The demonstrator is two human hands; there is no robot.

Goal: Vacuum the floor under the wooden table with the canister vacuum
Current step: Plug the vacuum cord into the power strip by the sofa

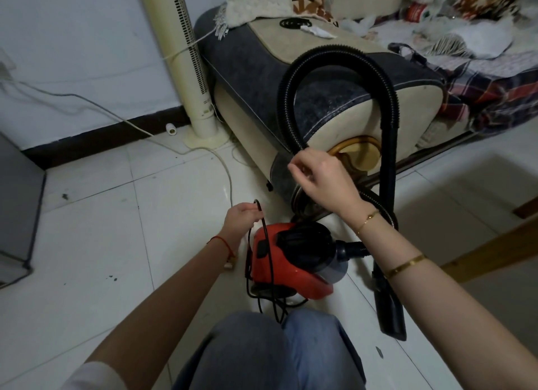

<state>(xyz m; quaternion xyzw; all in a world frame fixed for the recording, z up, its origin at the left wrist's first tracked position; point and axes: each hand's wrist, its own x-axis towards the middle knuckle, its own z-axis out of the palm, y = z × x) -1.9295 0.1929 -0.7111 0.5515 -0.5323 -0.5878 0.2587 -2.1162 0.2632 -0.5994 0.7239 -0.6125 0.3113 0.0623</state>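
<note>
Gripping black cord (266, 244) in left hand (240, 218), right hand (323, 175) fingers pinching hose (334, 52), red vacuum (279, 261) below.

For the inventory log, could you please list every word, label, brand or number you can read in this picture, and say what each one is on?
No text can be read.
Red canister vacuum: no brand or label is legible on its housing.
Tower fan: small dark marks near its base, too small to read.
Red packet on the sofa: there may be print on it, but it is too blurred to read.
Black round item on the sofa arm: pattern only, nothing legible.
</note>
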